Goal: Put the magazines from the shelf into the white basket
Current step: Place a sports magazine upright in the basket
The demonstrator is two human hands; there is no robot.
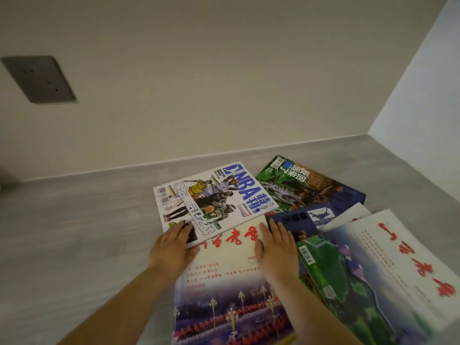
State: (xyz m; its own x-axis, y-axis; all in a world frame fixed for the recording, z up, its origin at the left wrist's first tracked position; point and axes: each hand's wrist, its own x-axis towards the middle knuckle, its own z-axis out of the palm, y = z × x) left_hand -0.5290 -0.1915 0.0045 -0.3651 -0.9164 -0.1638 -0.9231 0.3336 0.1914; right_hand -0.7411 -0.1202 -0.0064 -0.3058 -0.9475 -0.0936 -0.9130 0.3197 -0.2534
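Note:
Several magazines lie overlapping on a grey shelf surface (87,220). A white NBA magazine (214,197) sits at the back, a green one (306,188) to its right, a dark blue one (301,217) between them. Nearest me is a cream magazine with red characters (224,277). My left hand (171,247) rests with fingers flat on the NBA magazine's near corner. My right hand (276,250) lies flat on the cream magazine's upper right part. A pale magazine with red script (403,267) and a green-backed one (343,282) lie at the right. No white basket is in view.
A beige wall rises behind the shelf, with a dark grey socket plate (39,79) at the left. A white side wall (423,100) closes the shelf on the right. Bare grey surface stretches to the left of the magazines.

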